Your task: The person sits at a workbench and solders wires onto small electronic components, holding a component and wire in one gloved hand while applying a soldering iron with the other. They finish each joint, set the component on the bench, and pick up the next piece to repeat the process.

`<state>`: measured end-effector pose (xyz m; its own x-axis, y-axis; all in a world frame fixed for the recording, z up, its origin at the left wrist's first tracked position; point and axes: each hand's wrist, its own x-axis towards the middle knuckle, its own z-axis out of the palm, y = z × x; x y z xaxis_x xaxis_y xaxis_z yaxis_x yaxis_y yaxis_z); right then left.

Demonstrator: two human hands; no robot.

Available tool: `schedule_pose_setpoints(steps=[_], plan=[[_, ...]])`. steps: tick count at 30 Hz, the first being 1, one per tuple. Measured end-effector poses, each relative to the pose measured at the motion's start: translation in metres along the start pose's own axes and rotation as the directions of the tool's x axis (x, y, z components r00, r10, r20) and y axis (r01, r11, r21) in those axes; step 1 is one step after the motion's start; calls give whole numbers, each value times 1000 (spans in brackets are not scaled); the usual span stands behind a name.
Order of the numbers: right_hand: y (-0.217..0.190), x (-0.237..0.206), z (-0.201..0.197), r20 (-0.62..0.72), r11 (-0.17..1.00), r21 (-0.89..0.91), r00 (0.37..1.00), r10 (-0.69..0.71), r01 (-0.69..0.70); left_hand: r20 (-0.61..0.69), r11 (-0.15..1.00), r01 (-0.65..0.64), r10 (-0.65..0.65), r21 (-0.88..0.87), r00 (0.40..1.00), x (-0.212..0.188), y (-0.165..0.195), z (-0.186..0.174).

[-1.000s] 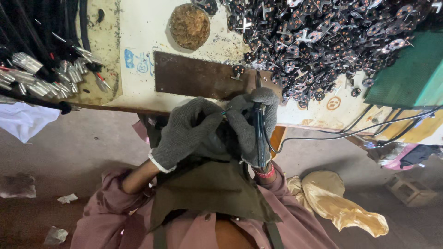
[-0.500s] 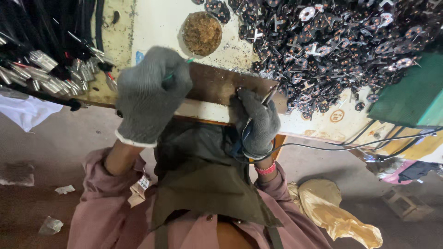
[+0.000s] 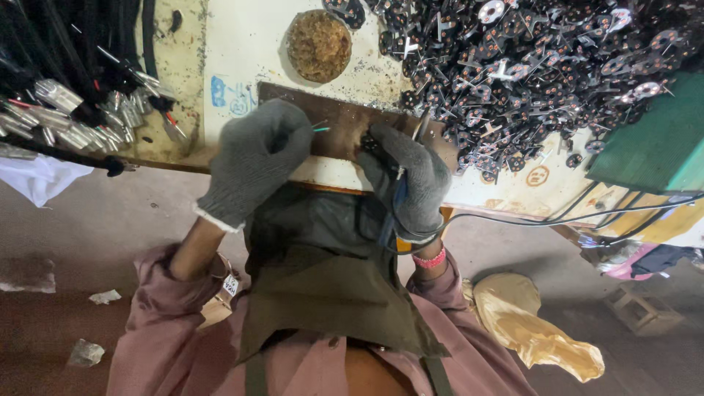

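Left hand [image 3: 257, 158] in a grey glove is clamped on thin wires [image 3: 320, 127], their tips poking right, over the brown board [image 3: 337, 128] on the counter [image 3: 242, 44]. Right hand [image 3: 409, 176] is closed round a soldering iron [image 3: 419, 130], long axis running up-and-away, tip over the board.

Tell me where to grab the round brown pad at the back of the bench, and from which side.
Grip the round brown pad by its rim, probably from its left side: bare bench lies there, while the heap of dark metal parts crowds its right.
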<state>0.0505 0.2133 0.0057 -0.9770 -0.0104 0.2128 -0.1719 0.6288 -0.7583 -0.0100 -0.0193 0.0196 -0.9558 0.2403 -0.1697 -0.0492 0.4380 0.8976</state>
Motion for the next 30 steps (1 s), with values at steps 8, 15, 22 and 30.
schedule_pose_setpoints(steps=[8, 15, 22, 30], plan=[[-6, 5, 2, 11, 995, 30, 995, -100, 99, 148, 973, -170, 147, 154, 978, -1, -16, 17], [-6, -13, 6, -41, 997, -19, 997, 69, -69, 126, 958, -214, 192, 189, 973, 3, 0, 27], [9, -41, -23, 119, 994, 51, 989, 90, -96, 135, 952, -219, 193, 214, 972, -3, -3, 35], [14, -45, -17, 161, 994, 8, 981, 108, -111, 124, 945, -239, 216, 223, 969, -5, -2, 39]])
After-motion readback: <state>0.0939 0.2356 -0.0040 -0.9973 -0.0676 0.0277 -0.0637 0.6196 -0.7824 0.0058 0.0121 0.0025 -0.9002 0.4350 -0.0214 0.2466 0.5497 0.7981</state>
